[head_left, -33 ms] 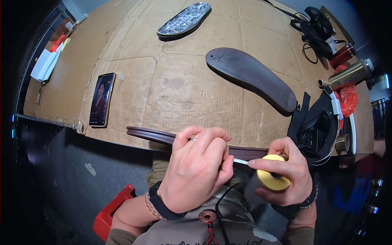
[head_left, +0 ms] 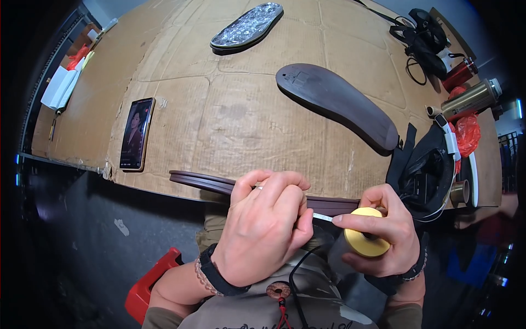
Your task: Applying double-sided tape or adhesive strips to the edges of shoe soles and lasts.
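Observation:
My left hand (head_left: 266,225) is closed round the upright edge of a dark brown shoe sole (head_left: 200,181), which juts out on both sides at the table's near edge. A narrow white strip (head_left: 322,217) runs from beside its fingers to my right hand (head_left: 392,230). That hand grips a roll with a yellow round end and a dark centre hole (head_left: 368,248); the thumb lies across the yellow face. Beyond it, a second brown sole (head_left: 337,104) lies flat. Farther off rests a sole covered in shiny clear film (head_left: 247,27).
Cardboard (head_left: 246,142) covers the table. A phone (head_left: 137,134) lies on the left, near white papers (head_left: 63,88). Along the right are a black bag (head_left: 424,170), a metallic flask (head_left: 471,100), a red bottle (head_left: 459,75) and red plastic (head_left: 467,136). A red stool (head_left: 153,285) stands lower left.
My hands, the sole and the roll stay as they were. At the far right edge, a blurred limb of another person has shifted slightly.

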### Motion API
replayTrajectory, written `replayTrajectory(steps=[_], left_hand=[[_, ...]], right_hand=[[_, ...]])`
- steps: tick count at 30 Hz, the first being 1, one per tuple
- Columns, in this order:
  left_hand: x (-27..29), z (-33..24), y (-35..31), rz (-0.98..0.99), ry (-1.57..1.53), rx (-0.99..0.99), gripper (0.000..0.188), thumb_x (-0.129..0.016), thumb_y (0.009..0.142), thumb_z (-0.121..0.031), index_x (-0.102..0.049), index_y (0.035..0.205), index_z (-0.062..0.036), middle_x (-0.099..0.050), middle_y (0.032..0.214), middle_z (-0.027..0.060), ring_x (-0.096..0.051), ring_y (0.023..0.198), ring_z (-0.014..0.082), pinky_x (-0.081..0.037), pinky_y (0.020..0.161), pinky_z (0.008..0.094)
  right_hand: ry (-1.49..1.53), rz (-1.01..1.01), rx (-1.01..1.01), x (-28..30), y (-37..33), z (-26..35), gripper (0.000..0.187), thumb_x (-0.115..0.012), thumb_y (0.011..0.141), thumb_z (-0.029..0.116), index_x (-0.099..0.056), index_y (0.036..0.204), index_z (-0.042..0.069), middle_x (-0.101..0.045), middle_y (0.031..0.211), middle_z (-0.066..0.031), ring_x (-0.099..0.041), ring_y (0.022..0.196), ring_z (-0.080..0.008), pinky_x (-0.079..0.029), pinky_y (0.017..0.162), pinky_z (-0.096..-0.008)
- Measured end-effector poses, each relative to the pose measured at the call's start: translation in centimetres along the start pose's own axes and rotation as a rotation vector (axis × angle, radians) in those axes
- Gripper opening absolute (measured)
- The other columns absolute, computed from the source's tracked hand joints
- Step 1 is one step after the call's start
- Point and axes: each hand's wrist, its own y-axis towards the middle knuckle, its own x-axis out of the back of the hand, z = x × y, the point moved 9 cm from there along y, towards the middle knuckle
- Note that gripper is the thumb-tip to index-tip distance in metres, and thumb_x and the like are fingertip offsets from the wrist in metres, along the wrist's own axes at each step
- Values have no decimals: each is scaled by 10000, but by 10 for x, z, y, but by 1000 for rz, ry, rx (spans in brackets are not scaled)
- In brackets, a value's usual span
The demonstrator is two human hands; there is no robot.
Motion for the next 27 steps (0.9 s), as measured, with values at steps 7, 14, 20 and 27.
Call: replayTrajectory(steps=[7,14,20,27], left_hand=[[-2,0,0,-13,-3,25,182,-756,781,-67,-586,843,-79,-688,1046,62,-651,949,254,-400,980,401],[0,-5,-3,-14,27,-3,176,-758,779,-75,-587,819,-76,-686,1019,62,-648,914,246,-399,983,403],[-1,-6,-3,-14,21,-3,172,-757,786,-76,-589,821,-77,-686,993,63,-646,865,241,-399,976,402],[-1,-5,0,-19,24,20,176,-753,787,-68,-580,815,-78,-679,966,52,-645,852,234,-401,947,391]], right_hand=[[-62,-49,10,4,-2,1,536,-929,625,173,-781,1139,201,-555,1037,-128,-655,868,-289,-559,729,-363],[-76,-31,-61,2,-3,3,515,-922,634,155,-773,1126,195,-571,1060,-141,-672,869,-326,-563,731,-380],[-75,-41,-84,1,-2,3,483,-919,643,158,-768,1102,182,-580,1048,-148,-676,869,-341,-561,732,-390],[-86,-49,-118,1,0,3,462,-913,649,161,-767,1087,168,-581,1028,-149,-672,850,-345,-550,717,-390]])
